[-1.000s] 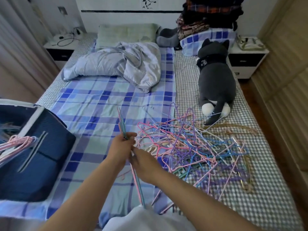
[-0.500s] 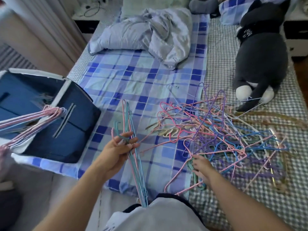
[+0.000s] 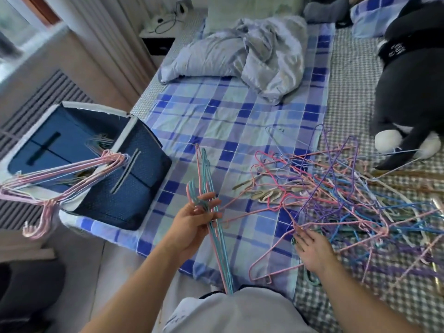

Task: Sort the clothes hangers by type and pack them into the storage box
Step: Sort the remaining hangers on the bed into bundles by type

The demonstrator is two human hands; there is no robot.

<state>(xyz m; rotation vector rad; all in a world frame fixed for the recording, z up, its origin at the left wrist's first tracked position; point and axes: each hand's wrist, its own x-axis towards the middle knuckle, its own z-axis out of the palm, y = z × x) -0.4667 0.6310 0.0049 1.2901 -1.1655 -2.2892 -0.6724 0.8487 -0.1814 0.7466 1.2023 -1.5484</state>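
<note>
Head view: close, downward over bed point(image 3: 240, 131).

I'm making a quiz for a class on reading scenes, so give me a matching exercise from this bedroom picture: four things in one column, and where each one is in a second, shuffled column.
Things:
1. storage box
2. tangled pile of hangers
3. bundle of teal and pink hangers
4. plush cat

Places:
A. lying on the checked sheet at the right side of the bed
B. gripped in the left hand
C. at the left edge of the bed, with pink hangers draped over its rim
D. spread on the bed just beyond the right hand

Pairs: 1-C, 2-D, 3-B, 4-A
</note>
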